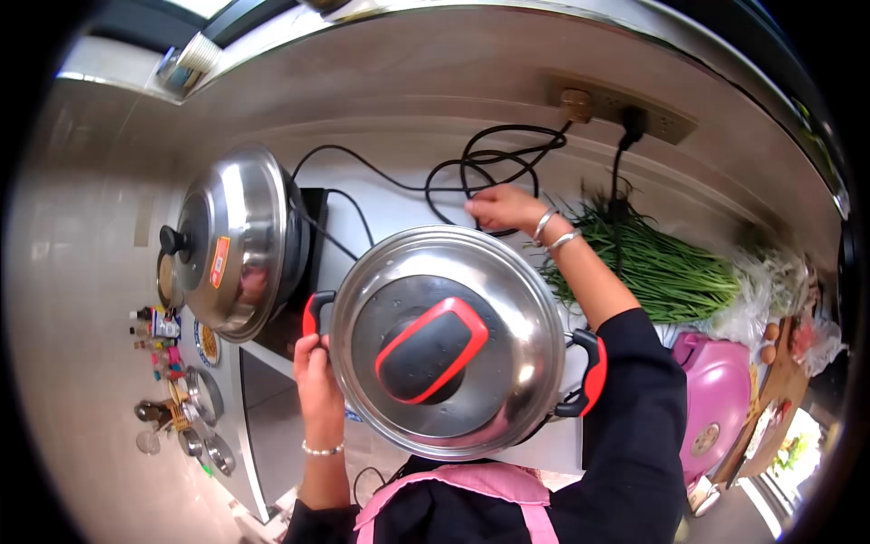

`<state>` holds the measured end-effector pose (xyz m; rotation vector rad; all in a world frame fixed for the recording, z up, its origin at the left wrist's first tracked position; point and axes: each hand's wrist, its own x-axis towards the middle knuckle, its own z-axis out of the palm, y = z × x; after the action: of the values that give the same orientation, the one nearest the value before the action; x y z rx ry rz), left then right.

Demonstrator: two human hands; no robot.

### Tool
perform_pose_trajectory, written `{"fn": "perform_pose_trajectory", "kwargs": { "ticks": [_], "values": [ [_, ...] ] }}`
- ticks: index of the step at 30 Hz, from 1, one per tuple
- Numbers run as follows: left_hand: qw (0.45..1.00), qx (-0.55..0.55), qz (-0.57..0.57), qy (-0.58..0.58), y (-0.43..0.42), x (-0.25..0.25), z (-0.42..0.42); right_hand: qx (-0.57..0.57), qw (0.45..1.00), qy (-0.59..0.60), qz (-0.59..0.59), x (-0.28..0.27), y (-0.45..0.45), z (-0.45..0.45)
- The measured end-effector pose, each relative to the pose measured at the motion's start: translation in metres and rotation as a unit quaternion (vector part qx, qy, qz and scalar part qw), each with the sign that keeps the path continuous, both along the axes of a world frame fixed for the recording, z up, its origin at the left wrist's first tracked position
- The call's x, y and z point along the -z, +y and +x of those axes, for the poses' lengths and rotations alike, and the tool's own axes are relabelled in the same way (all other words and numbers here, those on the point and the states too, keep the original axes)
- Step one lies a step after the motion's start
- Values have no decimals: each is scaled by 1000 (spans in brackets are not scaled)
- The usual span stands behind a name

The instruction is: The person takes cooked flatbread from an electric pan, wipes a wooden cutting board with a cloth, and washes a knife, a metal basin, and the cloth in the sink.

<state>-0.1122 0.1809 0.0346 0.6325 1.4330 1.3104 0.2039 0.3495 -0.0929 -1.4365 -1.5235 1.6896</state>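
Observation:
A steel pot (564,340) with a see-through domed lid (408,281) stands close in front of me. The lid's knob (432,352) is black with a red rim. My left hand (315,374) is closed on the pot's left red-and-black handle (313,315); the pot hides part of the fingers. The right-hand handle (594,374) is near my right sleeve. Beyond the pot, my right hand (504,208) pinches a black power cord (471,150), which lies in loose loops on the white counter and runs to a wall plug (575,106).
A lidded steel wok (237,245) stands at left on a dark cooktop (313,231). Green chives (671,272) in plastic lie at right, beside a pink appliance (711,390) and a wooden board (770,408) with eggs. A second plug (633,121) sits in the wall socket strip.

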Motion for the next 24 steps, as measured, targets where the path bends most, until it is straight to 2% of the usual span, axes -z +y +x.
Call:
{"fn": "perform_pose_trajectory", "kwargs": {
  "ticks": [1, 3, 6, 8, 10, 13, 14, 16, 19, 22, 24],
  "values": [
    [1000, 5, 0, 4, 0, 0, 0, 48, 986, 123, -99, 7, 6, -4],
    [999, 16, -7, 38, -2, -4, -1, 97, 950, 222, -198, -3, 6, -11],
    [986, 70, -53, 140, -1, -9, -13, 76, 946, 272, -160, -7, -2, -18],
    [951, 123, 23, 281, 1, -13, -12, 62, 943, 293, -147, -6, -4, -16],
    [883, 179, 84, 425, 7, -28, -4, 44, 956, 277, -92, -10, -4, -14],
    [833, 185, 148, 500, 9, -41, 3, 66, 949, 300, -71, -13, -4, -15],
    [840, 183, 162, 485, 10, -42, 3, 85, 937, 331, -72, -18, -6, -17],
    [820, 188, 159, 516, 17, -51, 7, 98, 910, 393, -86, -23, -5, -22],
    [810, 199, 182, 522, 32, -62, 11, 148, 890, 404, -151, -28, -4, -24],
    [788, 246, 215, 522, 43, -75, 17, 184, 896, 379, -139, -22, -8, -27],
    [780, 263, 233, 517, 47, -78, 17, 132, 934, 316, -102, -16, -12, -24]
  ]
}}
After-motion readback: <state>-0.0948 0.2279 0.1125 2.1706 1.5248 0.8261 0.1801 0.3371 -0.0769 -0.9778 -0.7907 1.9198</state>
